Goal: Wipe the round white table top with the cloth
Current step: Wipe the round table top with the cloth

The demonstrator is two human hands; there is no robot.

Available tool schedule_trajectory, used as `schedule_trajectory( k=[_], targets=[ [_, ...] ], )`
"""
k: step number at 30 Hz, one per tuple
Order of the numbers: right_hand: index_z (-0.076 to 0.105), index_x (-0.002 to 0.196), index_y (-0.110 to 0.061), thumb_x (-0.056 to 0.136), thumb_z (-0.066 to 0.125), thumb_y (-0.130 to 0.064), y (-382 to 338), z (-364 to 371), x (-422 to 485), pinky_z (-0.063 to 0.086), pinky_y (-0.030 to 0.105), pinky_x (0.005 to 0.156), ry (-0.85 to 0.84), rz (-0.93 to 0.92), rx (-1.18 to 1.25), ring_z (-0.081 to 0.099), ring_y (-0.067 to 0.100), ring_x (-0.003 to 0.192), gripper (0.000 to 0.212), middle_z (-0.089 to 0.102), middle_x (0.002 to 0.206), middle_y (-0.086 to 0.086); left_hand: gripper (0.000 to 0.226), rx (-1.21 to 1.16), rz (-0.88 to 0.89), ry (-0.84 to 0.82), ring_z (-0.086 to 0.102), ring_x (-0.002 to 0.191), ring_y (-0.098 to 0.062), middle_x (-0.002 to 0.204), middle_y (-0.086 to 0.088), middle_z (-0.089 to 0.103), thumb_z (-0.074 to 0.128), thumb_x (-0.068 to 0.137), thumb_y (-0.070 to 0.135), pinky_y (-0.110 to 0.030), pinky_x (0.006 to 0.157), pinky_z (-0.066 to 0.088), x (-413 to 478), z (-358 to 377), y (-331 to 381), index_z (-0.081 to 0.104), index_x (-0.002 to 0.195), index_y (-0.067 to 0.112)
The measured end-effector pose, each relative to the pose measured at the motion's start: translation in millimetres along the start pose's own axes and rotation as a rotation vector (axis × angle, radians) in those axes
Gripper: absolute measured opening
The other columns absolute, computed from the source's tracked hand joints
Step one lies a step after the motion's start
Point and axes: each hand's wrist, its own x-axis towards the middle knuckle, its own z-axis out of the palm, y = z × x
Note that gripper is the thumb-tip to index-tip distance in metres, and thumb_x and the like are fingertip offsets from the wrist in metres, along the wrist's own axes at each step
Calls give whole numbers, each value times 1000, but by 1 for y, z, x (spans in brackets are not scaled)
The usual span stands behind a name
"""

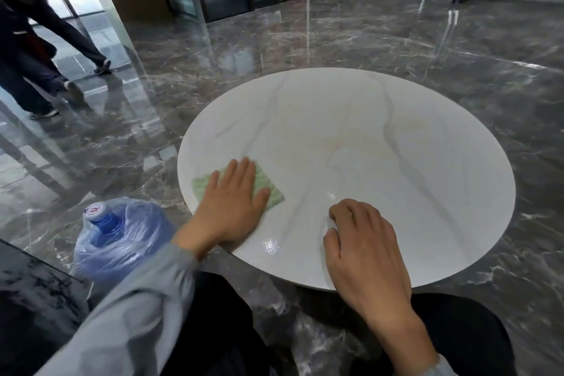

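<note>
– Currently, where is the cloth located?
– On the round white table top, at its left edge. It is a pale green square lying flat on the surface. One corner points toward the table centre and another reaches the rim.

– State of the left hand?
– Palm down on the cloth, covering its middle. The fingers are straight and slightly spread, and they press the cloth against the surface. The thumb lies extended over the cloth's right corner. A grey sleeve covers the forearm up to the wrist.

– State of the right hand?
– It rests on the table top near the near edge, well apart from the cloth. The fingers are loosely curled and close together, with the tips touching the bare surface. It holds nothing.

– Condition of the surface?
– White with faint grey and tan veins. A small glossy patch shows between the two hands, close to the near edge.

– Surroundings?
– A blue water bottle wrapped in clear plastic stands on the dark marble floor, just beside the table's left edge. The legs of people show at the far left, well apart from the table.
</note>
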Motion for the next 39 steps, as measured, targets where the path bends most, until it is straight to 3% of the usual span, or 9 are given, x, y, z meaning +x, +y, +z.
schedule_trajectory(
  k=[3, 7, 12, 17, 21, 26, 31, 35, 39],
  targets=[
    [56, 112, -21, 93, 33, -21, 0, -1, 0, 43, 37, 92, -12, -18, -17, 50, 20, 109, 30, 54, 114, -7, 90, 8, 196, 46, -11, 162, -19, 174, 1, -10, -10, 94, 68, -44, 129, -7, -64, 28, 51, -2, 167, 18],
    [54, 110, -24, 96, 29, -22, 3, -3, -2, 43, 35, 92, -24, -41, 9, 49, 17, 108, 28, 52, 112, -9, 70, 46, 338, 170, 24, 158, -26, 170, -8, 29, 14, 111, 52, -48, 120, 17, -103, 49, 77, 36, 161, 9],
    [54, 112, -23, 98, 30, -25, 4, -1, -1, 44, 36, 93, -20, -48, 25, 49, 16, 110, 28, 52, 114, -9, 76, -34, 268, 56, -25, 156, -3, 171, 15, -22, 0, 99, 67, -35, 128, -15, -83, 31, 62, -11, 166, 31],
    [57, 111, -21, 97, 33, -23, 4, 1, -3, 45, 36, 91, 23, -40, 55, 49, 18, 107, 27, 54, 113, -8, 72, -68, 4, 40, -7, 161, -11, 176, 8, -7, 20, 108, 60, -39, 130, -5, -8, 3, -8, 0, 168, 25],
    [58, 111, -19, 97, 36, -21, 3, 4, -3, 45, 37, 89, 45, -39, 43, 50, 19, 105, 26, 55, 112, -6, 72, -60, -53, 25, -8, 162, -15, 176, 4, -7, 20, 109, 56, -43, 130, -4, 17, -7, -27, 0, 168, 20],
    [56, 111, -21, 98, 33, -23, 2, 2, -3, 45, 37, 90, 32, -38, 41, 50, 18, 106, 27, 55, 113, -7, 90, -9, 192, 40, -14, 161, -14, 175, 6, -11, -7, 89, 66, -43, 130, -9, -45, 19, 42, -4, 167, 22],
    [57, 112, -24, 100, 33, -25, 8, 2, -4, 43, 33, 95, -16, -69, 25, 49, 14, 112, 27, 55, 117, -10, 64, 12, 406, 197, 23, 159, -20, 170, -2, 29, 29, 107, 48, -53, 127, 26, -103, 52, 82, 35, 162, 15],
    [55, 111, -24, 99, 34, -24, 8, 2, -2, 43, 33, 92, -5, -56, 48, 48, 14, 109, 24, 54, 115, -10, 74, -61, 342, 92, -9, 160, -5, 172, 16, -7, 11, 102, 65, -37, 131, -4, -75, 31, 52, 2, 168, 31],
    [56, 112, -24, 99, 31, -27, 6, 3, -2, 42, 33, 93, 15, -42, 62, 48, 14, 110, 29, 54, 115, -11, 71, -84, 106, 74, -4, 161, -8, 175, 13, -3, 26, 108, 60, -35, 129, -3, -14, 3, -11, 4, 168, 29]
  ],
)
